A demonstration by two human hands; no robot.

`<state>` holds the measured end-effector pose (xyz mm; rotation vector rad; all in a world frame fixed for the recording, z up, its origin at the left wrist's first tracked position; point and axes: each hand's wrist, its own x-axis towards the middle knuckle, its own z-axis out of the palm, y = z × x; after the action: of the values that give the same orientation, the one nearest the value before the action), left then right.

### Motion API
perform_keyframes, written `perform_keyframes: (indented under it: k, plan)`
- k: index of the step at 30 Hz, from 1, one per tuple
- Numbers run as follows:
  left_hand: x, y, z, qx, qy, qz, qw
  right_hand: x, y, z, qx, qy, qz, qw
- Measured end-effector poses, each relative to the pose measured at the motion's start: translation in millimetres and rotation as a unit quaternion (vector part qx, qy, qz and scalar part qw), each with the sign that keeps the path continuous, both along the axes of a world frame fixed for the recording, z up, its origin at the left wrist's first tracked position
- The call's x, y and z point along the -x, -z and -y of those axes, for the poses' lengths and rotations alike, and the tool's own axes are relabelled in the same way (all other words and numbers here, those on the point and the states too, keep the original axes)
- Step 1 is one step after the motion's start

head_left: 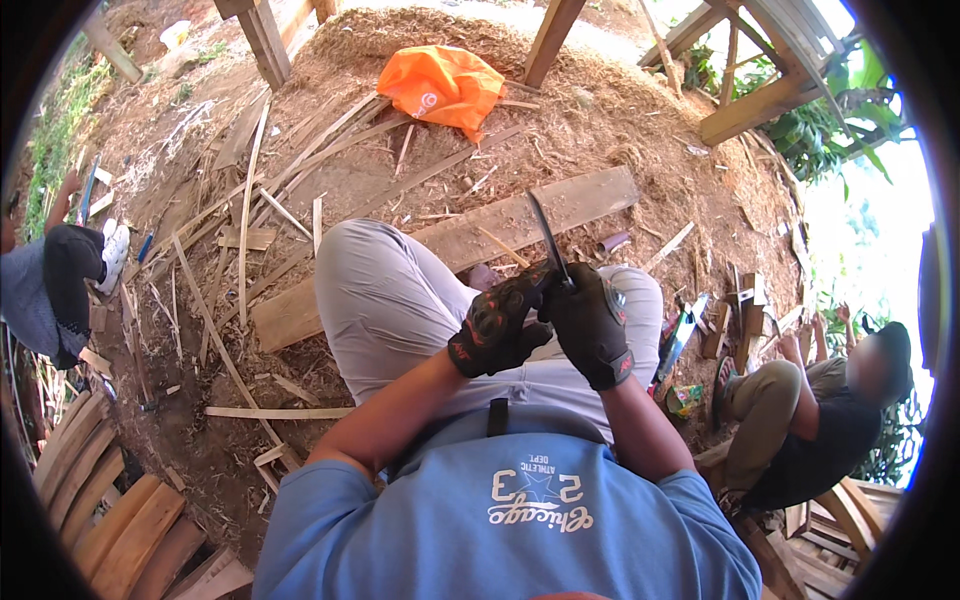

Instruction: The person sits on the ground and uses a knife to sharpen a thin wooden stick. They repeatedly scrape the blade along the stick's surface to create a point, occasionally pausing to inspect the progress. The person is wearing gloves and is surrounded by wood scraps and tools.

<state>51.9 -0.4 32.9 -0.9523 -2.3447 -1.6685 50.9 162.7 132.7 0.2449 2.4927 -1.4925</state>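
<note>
Both my hands wear black gloves with red marks and meet in front of my lap. My right hand (590, 325) is closed around the lower end of a knife (546, 228), whose long, narrow, dark blade points up and away from me. My left hand (497, 318) is closed right beside it, its fingers close to the base of the blade. A thin, pale wooden stick (503, 246) runs out from the left glove's fingertips; the glove hides its near end. Beyond my knees, a wide wooden plank (580, 202) lies on the ground.
An orange bag (440, 88) lies farther off among wood strips and shavings. Wooden posts (555, 40) stand beyond. At right a person (835, 420) crouches near wood offcuts; at left another person (50, 285) sits. Curved wooden pieces (130, 535) are stacked at lower left.
</note>
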Motion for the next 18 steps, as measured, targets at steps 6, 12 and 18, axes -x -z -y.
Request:
perform_keyframes:
  k: [6,12,18]
  plan:
    - [20.1,0.1,-11.8,-0.060,-0.022,-0.091,0.994,10.7,-25.6,-7.6,0.055,-0.006,0.069,0.996]
    - [23.4,-4.4,-3.9,0.054,-0.096,-0.088,0.990,-2.8,-35.1,-29.3,0.239,0.023,0.115,0.964]
    - [26.0,4.3,-0.4,-0.008,-0.064,-0.023,0.998,19.6,11.7,-75.1,0.000,-0.024,0.024,0.999]
